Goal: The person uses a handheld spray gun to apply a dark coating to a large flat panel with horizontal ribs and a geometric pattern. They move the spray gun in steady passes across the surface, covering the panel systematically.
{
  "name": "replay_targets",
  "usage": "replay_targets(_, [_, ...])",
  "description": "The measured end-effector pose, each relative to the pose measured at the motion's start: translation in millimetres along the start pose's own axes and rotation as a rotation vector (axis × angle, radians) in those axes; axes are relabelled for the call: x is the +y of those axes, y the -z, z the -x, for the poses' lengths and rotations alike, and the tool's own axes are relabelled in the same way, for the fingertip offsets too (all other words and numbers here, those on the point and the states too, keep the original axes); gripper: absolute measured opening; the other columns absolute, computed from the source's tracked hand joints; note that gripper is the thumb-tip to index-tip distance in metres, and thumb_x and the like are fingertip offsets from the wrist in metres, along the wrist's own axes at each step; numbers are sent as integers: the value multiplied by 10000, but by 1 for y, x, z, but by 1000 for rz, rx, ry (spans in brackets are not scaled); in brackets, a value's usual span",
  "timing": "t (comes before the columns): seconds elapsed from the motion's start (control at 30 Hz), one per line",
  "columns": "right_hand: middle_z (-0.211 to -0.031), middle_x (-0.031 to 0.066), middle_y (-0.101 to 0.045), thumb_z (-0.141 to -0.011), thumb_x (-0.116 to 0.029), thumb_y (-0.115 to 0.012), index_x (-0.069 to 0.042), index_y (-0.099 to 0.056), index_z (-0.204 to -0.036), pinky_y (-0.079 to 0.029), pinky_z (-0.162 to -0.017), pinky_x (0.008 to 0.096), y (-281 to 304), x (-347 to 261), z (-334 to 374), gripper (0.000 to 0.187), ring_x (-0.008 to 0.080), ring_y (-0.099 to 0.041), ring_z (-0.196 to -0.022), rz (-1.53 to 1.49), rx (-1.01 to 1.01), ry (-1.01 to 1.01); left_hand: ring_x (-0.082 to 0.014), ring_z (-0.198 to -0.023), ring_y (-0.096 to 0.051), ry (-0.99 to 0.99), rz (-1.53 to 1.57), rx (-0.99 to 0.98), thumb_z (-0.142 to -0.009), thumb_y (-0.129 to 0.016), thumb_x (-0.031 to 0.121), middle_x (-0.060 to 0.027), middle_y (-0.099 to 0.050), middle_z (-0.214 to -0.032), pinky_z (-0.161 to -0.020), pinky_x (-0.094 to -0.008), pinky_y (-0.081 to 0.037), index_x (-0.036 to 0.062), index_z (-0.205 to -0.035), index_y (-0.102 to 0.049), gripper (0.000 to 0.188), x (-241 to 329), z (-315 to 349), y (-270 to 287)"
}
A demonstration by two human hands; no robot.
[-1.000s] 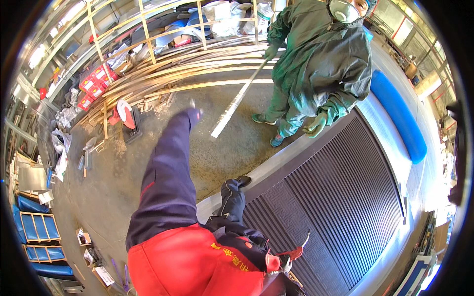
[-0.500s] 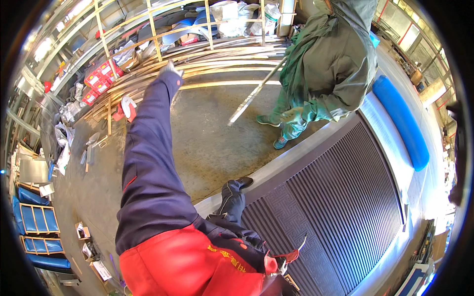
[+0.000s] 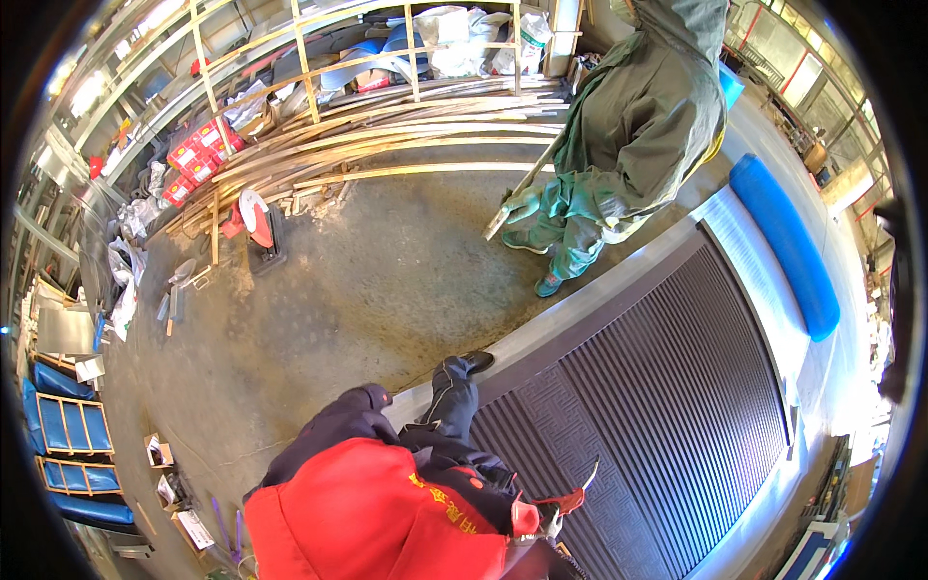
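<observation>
My left arm is bent in, and its dark sleeve (image 3: 362, 411) hides the left hand. By the edge of a dark ribbed panel (image 3: 677, 348) with a fret-pattern band, my right hand (image 3: 553, 525) shows only in small part. It appears closed round a red-handled tool (image 3: 570, 501) with a thin curved tip, pointing over the panel. Beyond the panel stands a co-worker (image 3: 638, 116) in a hooded grey-green coverall. The co-worker's green-gloved hand (image 3: 525, 203) grips a pale strip (image 3: 532, 179) slanting down towards the floor.
The panel lies on a metal-topped table (image 3: 744, 227) with a blue roll (image 3: 788, 246) along its far side. Long wooden strips (image 3: 387, 145) lie at the back by a wooden frame. A red-and-white cutting machine (image 3: 253, 220) stands on the floor (image 3: 319, 309) to the left.
My left arm, stretched out forward and pointing before, has drawn back to my body. The co-worker's gloved hand has moved down the strip, which is more upright and has shifted right. My right hand stays put.
</observation>
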State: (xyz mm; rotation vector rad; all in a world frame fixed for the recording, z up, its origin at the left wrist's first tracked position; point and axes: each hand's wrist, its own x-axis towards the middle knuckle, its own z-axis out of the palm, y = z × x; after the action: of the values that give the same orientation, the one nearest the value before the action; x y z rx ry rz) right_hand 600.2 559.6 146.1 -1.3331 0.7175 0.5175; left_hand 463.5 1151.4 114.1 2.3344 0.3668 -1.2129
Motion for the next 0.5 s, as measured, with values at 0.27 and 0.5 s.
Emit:
replay_targets(0.27, [-1097,149,-690,-992,-412,-579,-77,-537,-1254,-542,-516,405,20,28,-21,428,310,-721,-768,-17,12,155,-376,-878,-685,27,-54,282,-935,-516,490,-227,-702,-923,-795,-475,-533,50,-968,-737,493,54,-2,52])
replay_targets(0.5, [-1087,132,-684,-957,-346,-638,-97,-487,-1336,-549,-509,448,12,18,-19,478,374,-709,-825,-105,-143,31,-372,-918,-683,115,43,355,-888,-585,536,-199,-718,-972,-830,-455,-528,72,-967,-748,499,114,-37,118])
